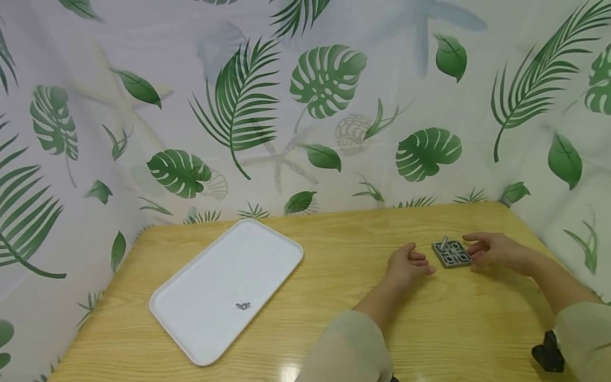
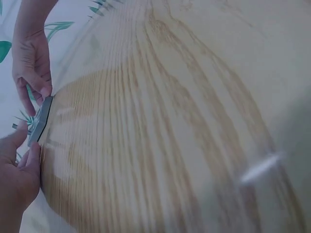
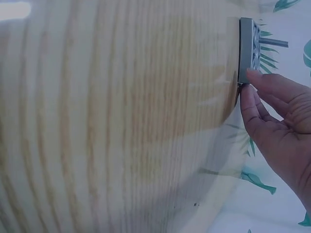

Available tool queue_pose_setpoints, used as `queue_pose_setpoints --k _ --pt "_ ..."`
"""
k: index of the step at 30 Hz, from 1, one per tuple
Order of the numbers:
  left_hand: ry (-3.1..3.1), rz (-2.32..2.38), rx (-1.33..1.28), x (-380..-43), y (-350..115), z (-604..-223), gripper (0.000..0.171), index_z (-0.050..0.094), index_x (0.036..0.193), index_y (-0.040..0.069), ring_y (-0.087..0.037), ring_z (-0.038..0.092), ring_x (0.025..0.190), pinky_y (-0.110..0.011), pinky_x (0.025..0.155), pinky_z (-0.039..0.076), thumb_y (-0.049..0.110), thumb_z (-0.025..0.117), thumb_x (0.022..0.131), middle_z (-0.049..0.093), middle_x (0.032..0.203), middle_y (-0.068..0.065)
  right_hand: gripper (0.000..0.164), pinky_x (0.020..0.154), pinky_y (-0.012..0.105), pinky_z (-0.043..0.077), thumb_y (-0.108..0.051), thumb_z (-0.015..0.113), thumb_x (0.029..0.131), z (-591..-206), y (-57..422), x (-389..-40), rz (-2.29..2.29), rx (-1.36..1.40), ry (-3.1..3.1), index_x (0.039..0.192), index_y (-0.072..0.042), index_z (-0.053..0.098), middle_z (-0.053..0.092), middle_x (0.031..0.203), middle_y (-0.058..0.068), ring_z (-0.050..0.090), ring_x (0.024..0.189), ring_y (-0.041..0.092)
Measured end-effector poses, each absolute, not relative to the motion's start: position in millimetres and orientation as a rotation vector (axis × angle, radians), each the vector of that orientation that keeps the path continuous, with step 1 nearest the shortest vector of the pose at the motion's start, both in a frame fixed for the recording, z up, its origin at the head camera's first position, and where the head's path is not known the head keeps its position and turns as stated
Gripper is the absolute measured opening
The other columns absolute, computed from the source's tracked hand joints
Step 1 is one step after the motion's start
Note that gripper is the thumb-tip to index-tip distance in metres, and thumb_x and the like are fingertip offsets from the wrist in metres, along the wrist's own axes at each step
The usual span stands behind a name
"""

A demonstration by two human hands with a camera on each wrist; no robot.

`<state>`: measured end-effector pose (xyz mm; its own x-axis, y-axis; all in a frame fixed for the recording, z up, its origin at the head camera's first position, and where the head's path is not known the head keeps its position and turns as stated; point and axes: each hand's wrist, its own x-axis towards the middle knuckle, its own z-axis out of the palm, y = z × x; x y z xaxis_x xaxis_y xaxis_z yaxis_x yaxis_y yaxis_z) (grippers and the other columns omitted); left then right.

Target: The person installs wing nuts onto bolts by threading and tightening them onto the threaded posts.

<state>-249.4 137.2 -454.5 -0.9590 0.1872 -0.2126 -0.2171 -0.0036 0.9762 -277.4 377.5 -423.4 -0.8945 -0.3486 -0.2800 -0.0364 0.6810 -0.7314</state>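
Head view, the only one with the tray [image 1: 216, 276]: left hand [image 1: 403, 266] and right hand [image 1: 501, 253], fingers [image 1: 474, 236] relaxed, beside grey block [image 1: 453, 257].

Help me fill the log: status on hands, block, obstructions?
Left hand beside gray block, right hand at its edge. Block flat on table, rod sticking up. Nothing seen in the way.

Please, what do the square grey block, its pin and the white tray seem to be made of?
Square grey block: probably metal, dull grey with a raised pattern; plastic is possible. Pin: likely smooth metal, given its silvery look. White tray: perhaps plastic, smooth, fairly matt, evenly white; coated metal is possible.
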Motion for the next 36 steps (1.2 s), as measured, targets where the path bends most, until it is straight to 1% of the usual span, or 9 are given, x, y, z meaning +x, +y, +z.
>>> queue_pose_setpoints --k 4,9,15,19,22,26,29,32,36 --pt "1.983 1.933 0.066 -249 144 -455 0.073 0.039 0.143 0.009 -0.016 0.061 0.103 -0.03 0.087 0.051 0.004 0.075 0.08 0.062 0.112 -0.001 0.084 0.074 0.024 0.051 -0.008 0.075 0.078 -425 373 -277 -1.067 -0.304 2.509 0.139 0.018 0.024 0.055 0.116 0.031 0.058 0.099 0.023" --pt "1.985 1.944 0.027 -248 155 -453 0.068 0.04 0.141 0.005 -0.017 0.061 0.103 -0.029 0.086 0.051 0.005 0.073 0.081 0.062 0.112 -0.005 0.078 0.074 0.025 0.051 -0.007 0.073 0.078 -427 367 -277 -1.089 -0.319 2.491 0.138 0.017 0.028 0.059 0.108 0.023 0.059 0.094 0.021" --pt "2.117 1.938 -0.031 -243 165 -450 0.065 0.047 0.135 0.002 -0.011 0.061 0.084 -0.023 0.075 0.052 0.002 0.076 0.077 0.061 0.095 -0.002 0.075 0.072 0.024 0.05 -0.006 0.077 0.075 -427 368 -276 -1.075 -0.289 2.516 0.135 0.015 0.036 0.059 0.106 0.02 0.057 0.091 0.019" --pt "2.25 1.849 -0.004 -241 166 -451 0.067 0.05 0.133 0.002 -0.005 0.053 0.069 -0.018 0.066 0.048 0.003 0.08 0.073 0.056 0.08 0.003 0.077 0.074 0.024 0.051 -0.009 0.08 0.073 -427 371 -272 -1.104 -0.295 2.461 0.134 0.015 0.039 0.06 0.107 0.018 0.058 0.091 0.016" --pt "2.34 1.797 0.057 -239 168 -453 0.049 0.062 0.115 0.0 -0.003 0.049 0.063 -0.017 0.06 0.045 0.002 0.082 0.069 0.054 0.074 0.003 0.079 0.075 0.024 0.051 -0.012 0.081 0.073 -428 373 -267 -1.131 -0.295 2.429 0.134 0.015 0.039 0.06 0.107 0.016 0.059 0.091 0.013" --pt "2.453 1.692 0.094 -234 171 -452 0.043 0.065 0.108 0.001 -0.003 0.046 0.072 -0.017 0.068 0.046 0.003 0.083 0.068 0.052 0.087 0.002 0.079 0.075 0.024 0.052 -0.012 0.082 0.072 -428 374 -261 -1.156 -0.294 2.406 0.133 0.015 0.039 0.061 0.103 0.013 0.06 0.088 0.01" --pt "2.485 1.638 0.095 -231 170 -449 0.058 0.061 0.122 0.003 -0.004 0.045 0.082 -0.017 0.078 0.044 0.005 0.084 0.068 0.047 0.097 0.0 0.079 0.074 0.024 0.052 -0.01 0.083 0.07 -427 373 -260 -1.151 -0.292 2.404 0.132 0.016 0.04 0.062 0.099 0.011 0.06 0.085 0.01" --pt "2.486 1.627 0.13 -231 166 -447 0.059 0.061 0.121 0.002 -0.004 0.048 0.083 -0.016 0.078 0.044 0.005 0.084 0.067 0.053 0.098 -0.002 0.079 0.072 0.024 0.052 -0.009 0.083 0.069 -426 371 -259 -1.14 -0.276 2.416 0.131 0.016 0.042 0.063 0.096 0.01 0.06 0.083 0.011" --pt "2.457 1.619 0.179 -234 160 -444 0.046 0.066 0.111 0.0 -0.003 0.051 0.074 -0.016 0.07 0.045 0.002 0.083 0.068 0.062 0.087 -0.002 0.076 0.07 0.025 0.052 -0.008 0.083 0.069 -425 366 -258 -1.122 -0.276 2.433 0.13 0.016 0.044 0.063 0.095 0.01 0.06 0.081 0.012"
